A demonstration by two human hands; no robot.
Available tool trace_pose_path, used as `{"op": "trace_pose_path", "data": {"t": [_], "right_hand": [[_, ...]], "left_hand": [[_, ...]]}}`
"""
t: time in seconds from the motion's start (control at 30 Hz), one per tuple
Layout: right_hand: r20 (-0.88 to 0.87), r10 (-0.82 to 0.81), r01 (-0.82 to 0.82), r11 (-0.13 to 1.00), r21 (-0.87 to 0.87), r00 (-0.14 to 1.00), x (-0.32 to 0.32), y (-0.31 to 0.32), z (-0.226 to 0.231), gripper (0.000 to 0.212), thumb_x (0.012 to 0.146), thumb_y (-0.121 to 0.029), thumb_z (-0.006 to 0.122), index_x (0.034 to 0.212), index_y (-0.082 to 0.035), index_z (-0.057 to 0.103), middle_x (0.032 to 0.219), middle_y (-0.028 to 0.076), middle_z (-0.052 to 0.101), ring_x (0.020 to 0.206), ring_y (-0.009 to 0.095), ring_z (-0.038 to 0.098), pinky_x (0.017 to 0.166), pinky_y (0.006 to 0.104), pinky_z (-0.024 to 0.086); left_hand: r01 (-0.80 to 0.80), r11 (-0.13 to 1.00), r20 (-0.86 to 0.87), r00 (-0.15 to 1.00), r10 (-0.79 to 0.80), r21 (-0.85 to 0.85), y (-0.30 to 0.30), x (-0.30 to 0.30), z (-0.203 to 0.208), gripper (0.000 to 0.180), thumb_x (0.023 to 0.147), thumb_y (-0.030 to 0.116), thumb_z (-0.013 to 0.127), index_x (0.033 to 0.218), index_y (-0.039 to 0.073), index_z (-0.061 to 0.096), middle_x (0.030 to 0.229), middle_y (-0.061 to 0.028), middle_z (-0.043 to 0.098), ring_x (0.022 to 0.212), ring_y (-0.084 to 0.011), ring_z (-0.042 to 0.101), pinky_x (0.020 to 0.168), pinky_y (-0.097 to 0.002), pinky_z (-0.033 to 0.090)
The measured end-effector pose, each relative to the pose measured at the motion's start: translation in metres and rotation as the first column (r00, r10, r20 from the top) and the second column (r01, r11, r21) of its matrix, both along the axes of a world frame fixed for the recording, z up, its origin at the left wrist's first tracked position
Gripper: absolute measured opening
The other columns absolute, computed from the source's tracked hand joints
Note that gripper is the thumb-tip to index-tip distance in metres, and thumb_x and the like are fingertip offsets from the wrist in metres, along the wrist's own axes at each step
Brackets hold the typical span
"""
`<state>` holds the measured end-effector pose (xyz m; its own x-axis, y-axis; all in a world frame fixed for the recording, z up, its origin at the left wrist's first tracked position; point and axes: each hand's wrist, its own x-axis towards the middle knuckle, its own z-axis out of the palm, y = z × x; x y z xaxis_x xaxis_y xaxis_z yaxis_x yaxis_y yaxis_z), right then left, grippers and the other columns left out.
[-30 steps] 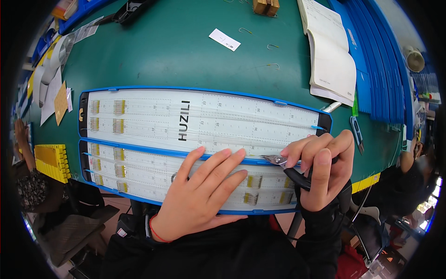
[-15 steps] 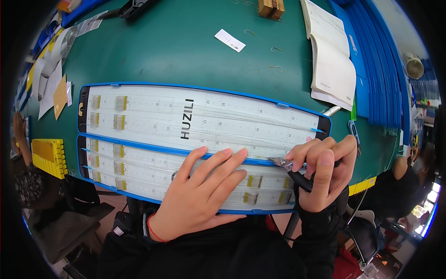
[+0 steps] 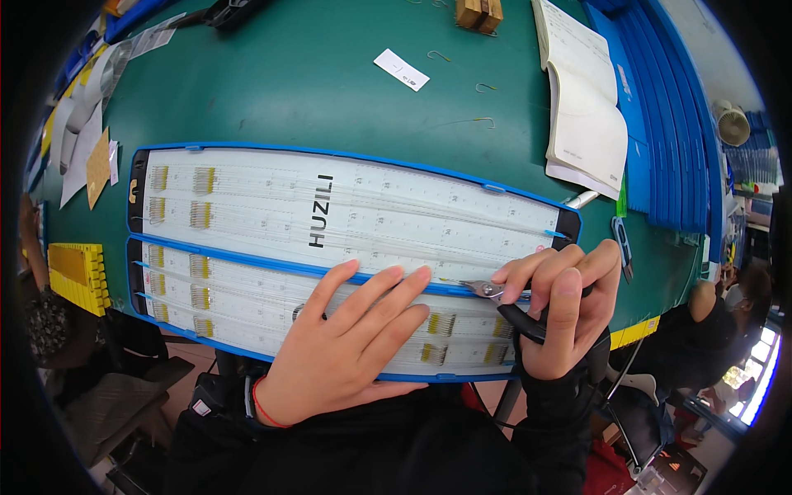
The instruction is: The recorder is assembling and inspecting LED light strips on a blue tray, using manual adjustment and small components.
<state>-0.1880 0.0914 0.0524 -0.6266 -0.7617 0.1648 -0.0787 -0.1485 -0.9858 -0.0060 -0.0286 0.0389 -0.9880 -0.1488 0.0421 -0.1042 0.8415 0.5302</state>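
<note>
**Two bare hands over an opened fishing-hook case, the right one gripping pliers**

The fingers of the right hand [image 3: 565, 309] are curled around small pliers [image 3: 487, 289] with black handles and a silver head. The head points left, at the case's middle ridge; whether it touches the ridge is unclear. The left hand [image 3: 334, 355] is palm down and nearly flat, holding nothing visible, its fingers slightly parted and straight. It covers part of the lower half of the case, with fingertips reaching the ridge. A thin red cord [image 3: 268, 408] circles the left wrist.

Beneath both hands is the long case [image 3: 285, 190], spread out in two halves, blue-rimmed and white inside, on the near side of a green table [image 3: 313, 95]. Fine clear lines run along it, and bundles of hooks [image 3: 203, 179] sit in rows toward its ends.

Beyond the case, three loose hooks [image 3: 487, 87] lie well apart from the hands, near a white paper slip [image 3: 401, 70]. Further off is a wooden block [image 3: 478, 15]. To the right are an opened notebook [image 3: 587, 132], blue-handled snips [image 3: 621, 239] and a stack of blue trays [image 3: 681, 124]. To the left is a yellow rack [image 3: 80, 276].
</note>
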Motion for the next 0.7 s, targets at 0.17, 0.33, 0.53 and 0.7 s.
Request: {"op": "trace_pose_path", "data": {"t": [0.17, 0.33, 0.53, 0.7], "right_hand": [[0.026, 0.011, -0.011, 1.000, -0.011, 1.000, 0.001, 0.001, 0.002, 0.015, 0.095, -0.006, 0.047, 0.090, -0.002, 0.033, 0.071, 0.011, 0.053, 0.070, 0.018, 0.061, 0.076, 0.0350, 0.053], [-0.047, -0.052, 0.046, 0.992, -0.117, 0.998, 0.005, 0.003, 0.012, 0.021, 0.094, -0.012, 0.052, 0.091, -0.002, 0.034, 0.072, 0.011, 0.053, 0.072, 0.021, 0.062, 0.075, 0.0364, 0.053], [-0.694, 0.124, 0.178, 0.921, 0.346, 0.709, -0.046, -0.037, 0.049, 0.018, 0.080, -0.013, 0.072, 0.092, -0.004, 0.062, 0.073, 0.007, 0.057, 0.063, 0.020, 0.056, 0.062, 0.0303, 0.046], [-0.820, 0.388, 0.216, 0.835, 0.506, 0.420, -0.104, -0.082, 0.002, 0.015, 0.077, -0.015, 0.073, 0.091, -0.012, 0.070, 0.080, 0.006, 0.062, 0.072, 0.023, 0.059, 0.062, 0.0331, 0.047]], "left_hand": [[-0.007, 1.000, -0.012, 1.000, 0.007, 0.023, 0.001, -0.001, 0.000, 0.060, 0.077, 0.050, 0.066, 0.116, 0.006, 0.053, 0.140, -0.0109, 0.046, 0.128, -0.0254, 0.043, 0.108, -0.0457, 0.031], [-0.025, 0.998, -0.017, 1.000, 0.026, 0.051, 0.000, 0.000, 0.002, 0.063, 0.072, 0.048, 0.073, 0.116, 0.006, 0.053, 0.137, -0.0100, 0.049, 0.125, -0.0270, 0.046, 0.108, -0.0477, 0.031], [-0.019, 0.999, -0.022, 1.000, 0.020, 0.034, -0.003, 0.003, 0.005, 0.060, 0.077, 0.050, 0.068, 0.114, 0.004, 0.055, 0.138, -0.0119, 0.047, 0.125, -0.0264, 0.045, 0.107, -0.0454, 0.032], [-0.017, 0.998, -0.078, 0.997, 0.021, 0.064, 0.002, -0.005, 0.006, 0.065, 0.071, 0.050, 0.074, 0.114, 0.006, 0.053, 0.135, -0.0098, 0.050, 0.123, -0.0283, 0.047, 0.107, -0.0463, 0.032]]}}
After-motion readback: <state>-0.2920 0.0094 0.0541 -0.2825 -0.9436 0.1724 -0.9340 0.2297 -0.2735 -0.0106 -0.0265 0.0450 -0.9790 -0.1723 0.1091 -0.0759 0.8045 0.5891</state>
